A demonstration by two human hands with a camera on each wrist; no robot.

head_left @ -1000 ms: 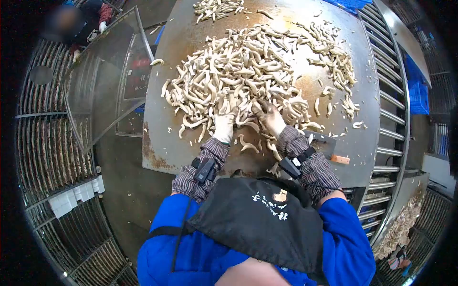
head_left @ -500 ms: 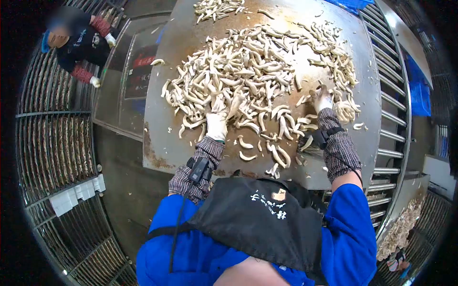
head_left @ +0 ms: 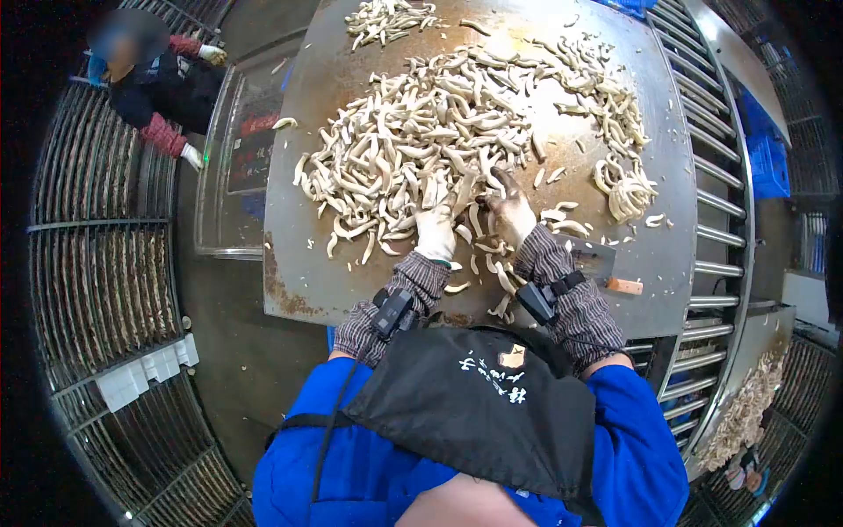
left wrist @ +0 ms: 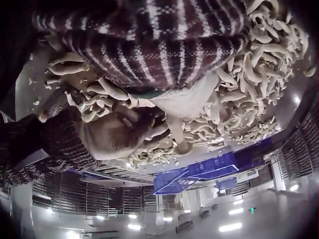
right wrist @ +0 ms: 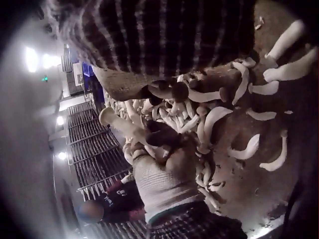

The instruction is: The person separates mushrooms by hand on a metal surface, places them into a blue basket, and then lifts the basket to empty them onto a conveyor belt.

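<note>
Gripping a pale mushroom (right wrist: pixel 119 125) in bent fingers, the left hand (head_left: pixel 435 232) sits beside the right hand (head_left: pixel 513 216), its fingers curled round other mushrooms (right wrist: pixel 205 96), at the pile's (head_left: pixel 413 132) near edge on the worktop (head_left: pixel 303 255).

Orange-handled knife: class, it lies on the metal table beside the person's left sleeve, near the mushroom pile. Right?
The side is wrong: the head view shows the orange-handled knife beside the right sleeve. It does lie on the metal table, near the mushroom pile.

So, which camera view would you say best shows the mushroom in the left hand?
The right wrist view: the mushroom sticks well out of the left hand. The head view shows it small; the left wrist view, only partly.
</note>
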